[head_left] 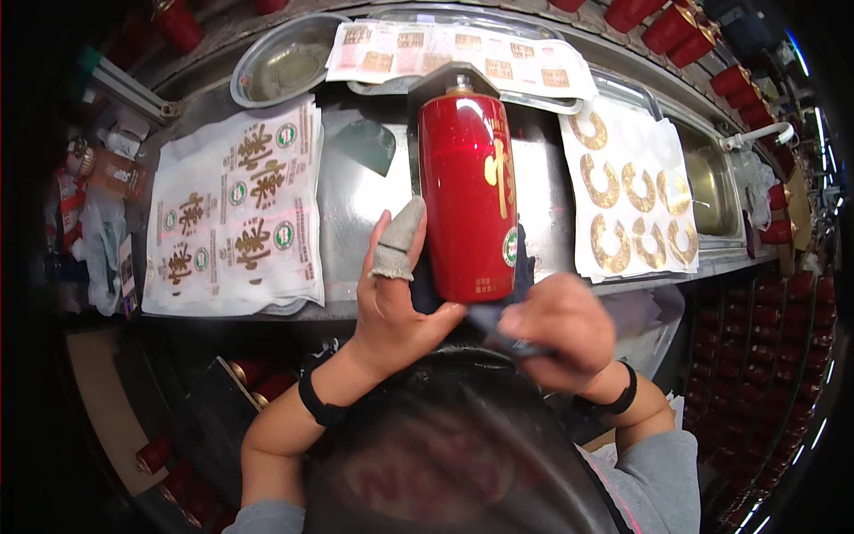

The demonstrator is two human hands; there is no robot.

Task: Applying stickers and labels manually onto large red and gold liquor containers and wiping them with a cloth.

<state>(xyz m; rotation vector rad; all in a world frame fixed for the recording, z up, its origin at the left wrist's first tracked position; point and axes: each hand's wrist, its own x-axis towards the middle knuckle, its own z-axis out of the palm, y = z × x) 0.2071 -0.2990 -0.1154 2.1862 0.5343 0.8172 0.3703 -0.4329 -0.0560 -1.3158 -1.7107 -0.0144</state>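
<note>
A glossy red bottle (463, 196) with gold lettering and a small green-and-white round mark lies on a dark stand (427, 80), its metal neck pointing away from me. My left hand (391, 303) is open at the bottle's left side, fingers stretched. Its thumb tip is at the bottle's base, and a grey cloth cover (399, 240) sits on one finger. Close to the base on the right, my right hand (565, 329) is closed around a dark flat tool (498, 329). Motion blurs that hand and tool. Dark cloth (525, 271) shows behind the bottle's lower right side.
Decal sheets with brown lettering (240, 205) lie left, gold ring-shaped decals (636, 191) right, and square decals (463, 58) across the back. A metal bowl of liquid (280, 67) stands back left. Beyond the right sheet is a water-filled sink (716, 191). Red bottles (756, 356) stack lower right.
</note>
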